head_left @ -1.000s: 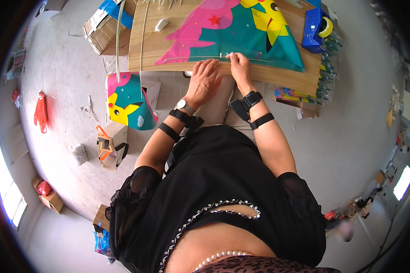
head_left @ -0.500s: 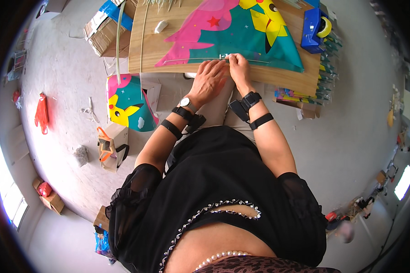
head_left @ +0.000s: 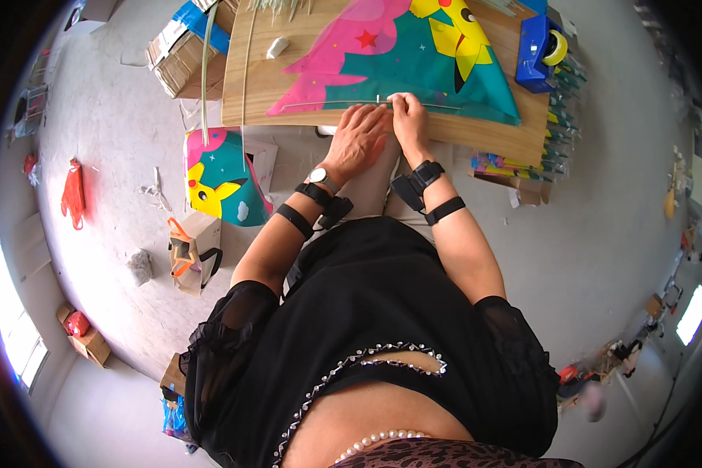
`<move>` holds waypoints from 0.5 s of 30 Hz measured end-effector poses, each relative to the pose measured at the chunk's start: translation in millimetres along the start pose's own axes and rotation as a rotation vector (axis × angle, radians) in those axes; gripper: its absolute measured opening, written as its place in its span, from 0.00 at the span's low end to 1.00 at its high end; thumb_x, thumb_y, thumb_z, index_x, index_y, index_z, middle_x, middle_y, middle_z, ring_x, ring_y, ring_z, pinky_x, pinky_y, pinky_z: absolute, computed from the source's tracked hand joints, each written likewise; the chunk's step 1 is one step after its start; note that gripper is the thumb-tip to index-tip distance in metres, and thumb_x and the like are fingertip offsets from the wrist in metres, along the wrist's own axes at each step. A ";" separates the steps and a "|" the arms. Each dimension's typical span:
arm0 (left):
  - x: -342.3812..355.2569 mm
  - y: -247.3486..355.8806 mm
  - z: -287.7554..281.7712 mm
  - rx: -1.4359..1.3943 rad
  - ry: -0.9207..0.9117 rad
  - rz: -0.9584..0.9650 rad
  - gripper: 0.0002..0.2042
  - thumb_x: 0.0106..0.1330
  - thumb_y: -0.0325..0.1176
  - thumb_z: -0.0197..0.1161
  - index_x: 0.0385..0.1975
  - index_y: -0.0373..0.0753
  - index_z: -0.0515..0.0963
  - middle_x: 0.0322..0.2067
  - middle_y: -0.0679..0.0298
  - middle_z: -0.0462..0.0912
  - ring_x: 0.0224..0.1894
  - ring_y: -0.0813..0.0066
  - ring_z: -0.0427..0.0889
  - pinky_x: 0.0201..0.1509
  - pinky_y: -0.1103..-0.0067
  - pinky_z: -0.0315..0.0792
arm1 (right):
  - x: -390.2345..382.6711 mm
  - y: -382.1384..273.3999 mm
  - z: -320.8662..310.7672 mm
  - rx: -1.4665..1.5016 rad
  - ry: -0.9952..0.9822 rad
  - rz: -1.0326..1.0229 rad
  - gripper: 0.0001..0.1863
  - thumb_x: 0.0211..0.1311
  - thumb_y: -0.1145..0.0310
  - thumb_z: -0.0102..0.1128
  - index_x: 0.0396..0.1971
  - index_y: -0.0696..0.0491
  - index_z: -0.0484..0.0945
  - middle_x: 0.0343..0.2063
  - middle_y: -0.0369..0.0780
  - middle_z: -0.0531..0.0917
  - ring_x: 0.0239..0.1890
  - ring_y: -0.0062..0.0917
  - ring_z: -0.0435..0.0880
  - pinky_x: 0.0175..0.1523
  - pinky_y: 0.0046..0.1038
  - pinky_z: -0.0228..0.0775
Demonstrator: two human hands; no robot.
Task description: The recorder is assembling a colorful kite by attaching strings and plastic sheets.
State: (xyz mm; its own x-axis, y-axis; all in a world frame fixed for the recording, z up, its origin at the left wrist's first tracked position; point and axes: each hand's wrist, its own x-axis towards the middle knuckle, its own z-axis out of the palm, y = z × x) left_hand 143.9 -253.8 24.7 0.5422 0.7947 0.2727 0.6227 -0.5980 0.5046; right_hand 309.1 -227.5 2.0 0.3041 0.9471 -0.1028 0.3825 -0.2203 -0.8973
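A triangular plastic sheet [head_left: 390, 70], pink and teal with a yellow cartoon figure, lies on the wooden table [head_left: 249, 86]. A thin pale rod [head_left: 320, 102] runs along its bottom edge, with a small white crosspiece near the middle. My left hand [head_left: 359, 136] rests at the table's front edge below that crosspiece, fingers extended and nearly flat. Just right of it, my right hand [head_left: 409, 117] has thumb and forefinger pinched at the rod; what is between them is hidden. A small white object [head_left: 277, 47] sits at the upper left of the table.
A blue tape dispenser [head_left: 532, 54] is at the right. Long pale strips [head_left: 206, 86] and cardboard [head_left: 179, 66] are at the left, above another printed sheet [head_left: 234, 183]. Packaged sheets [head_left: 503, 164] lie under the table's right side; a red bag [head_left: 73, 191] is on the floor.
My left hand has shifted right, closer to my right hand. My right hand stays pinched at the rod with only slight movement. The printed sheet has barely moved.
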 end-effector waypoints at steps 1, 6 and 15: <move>1.3 0.9 0.0 -0.001 0.001 0.001 0.30 0.64 0.33 0.71 0.68 0.39 0.75 0.69 0.58 0.77 0.72 0.56 0.72 0.80 0.57 0.61 | 0.5 1.8 0.4 -0.008 0.017 -0.035 0.15 0.79 0.61 0.58 0.43 0.57 0.86 0.33 0.48 0.90 0.36 0.40 0.91 0.44 0.39 0.80; -2.5 -1.9 1.2 0.005 -0.019 -0.005 0.30 0.65 0.34 0.70 0.69 0.40 0.75 0.70 0.58 0.76 0.73 0.56 0.70 0.82 0.56 0.59 | 4.4 -13.4 -11.0 -0.030 0.055 -0.031 0.15 0.76 0.64 0.65 0.57 0.52 0.80 0.25 0.45 0.84 0.30 0.40 0.87 0.39 0.40 0.78; -3.7 1.5 -2.3 0.022 -0.032 -0.015 0.30 0.68 0.35 0.68 0.72 0.42 0.73 0.73 0.60 0.73 0.82 0.53 0.58 0.86 0.51 0.48 | 22.6 -20.4 -27.3 -0.492 -0.015 -0.345 0.21 0.59 0.54 0.82 0.39 0.48 0.79 0.37 0.42 0.86 0.41 0.41 0.86 0.48 0.45 0.76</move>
State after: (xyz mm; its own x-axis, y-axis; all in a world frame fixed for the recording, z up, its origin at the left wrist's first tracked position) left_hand 141.5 -257.4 26.3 0.5505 0.7999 0.2388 0.6430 -0.5888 0.4899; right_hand 332.0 -208.0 29.7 0.0797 0.9854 0.1502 0.8169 0.0218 -0.5763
